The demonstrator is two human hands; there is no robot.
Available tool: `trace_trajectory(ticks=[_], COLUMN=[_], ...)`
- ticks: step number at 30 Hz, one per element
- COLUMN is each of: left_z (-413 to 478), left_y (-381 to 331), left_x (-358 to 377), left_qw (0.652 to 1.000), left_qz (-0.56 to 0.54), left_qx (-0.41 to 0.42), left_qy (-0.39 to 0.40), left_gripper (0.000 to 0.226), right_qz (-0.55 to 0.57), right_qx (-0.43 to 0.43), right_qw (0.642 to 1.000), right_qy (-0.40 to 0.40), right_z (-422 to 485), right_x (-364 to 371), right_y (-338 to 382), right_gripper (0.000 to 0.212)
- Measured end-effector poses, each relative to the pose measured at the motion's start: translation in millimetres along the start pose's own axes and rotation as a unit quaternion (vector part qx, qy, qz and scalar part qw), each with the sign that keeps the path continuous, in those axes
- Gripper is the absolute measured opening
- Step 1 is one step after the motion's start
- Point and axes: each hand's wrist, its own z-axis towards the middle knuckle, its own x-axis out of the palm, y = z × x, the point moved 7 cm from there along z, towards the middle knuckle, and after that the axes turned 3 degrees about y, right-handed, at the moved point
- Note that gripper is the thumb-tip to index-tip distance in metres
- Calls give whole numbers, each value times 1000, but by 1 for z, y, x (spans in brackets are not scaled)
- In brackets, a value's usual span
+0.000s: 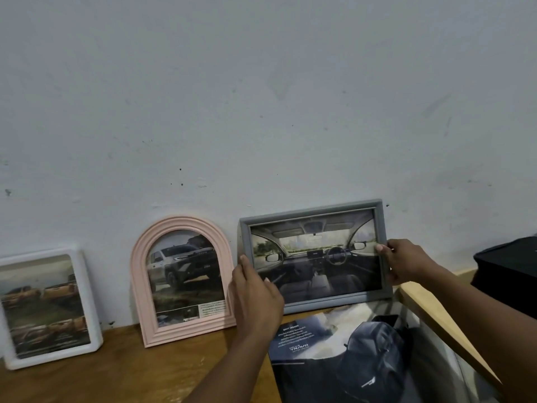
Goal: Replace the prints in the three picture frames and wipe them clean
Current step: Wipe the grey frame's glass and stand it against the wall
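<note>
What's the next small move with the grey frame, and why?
Probably lower the grey frame onto the wooden table and lean it on the wall. Both hands hold it by its sides, left hand and right hand, slightly tilted beside the pink arched frame. The pink one and the white frame already stand against the wall with prints in.

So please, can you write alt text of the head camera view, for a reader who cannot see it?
Two bare hands, left hand and right hand, hold a grey frame with a car-interior print by its side edges in front of a pale wall. To its left, a pink arched frame and a white frame stand on a wooden table.
</note>
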Motion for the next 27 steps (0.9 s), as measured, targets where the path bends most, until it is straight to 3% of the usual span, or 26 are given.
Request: trace_trajectory(ticks=[16,24,27], left_z=[-18,-20,-17], left_y=[-11,-10,-5], left_x=[-11,-31,-43], left_qw=[998,996,997], left_qz=[53,84,78], left_qx=[13,2,1], left_qy=[-9,-2,-13], left_gripper=[88,80,75], right_qz=[3,16,-1], right_qx=[-5,2,-6], right_qw=[1000,1000,998], right_qy=[-3,-14,-61], right_z=[-3,-8,-15], right_x=[11,8,1], right_y=[0,-4,1], right_gripper=[44,57,59])
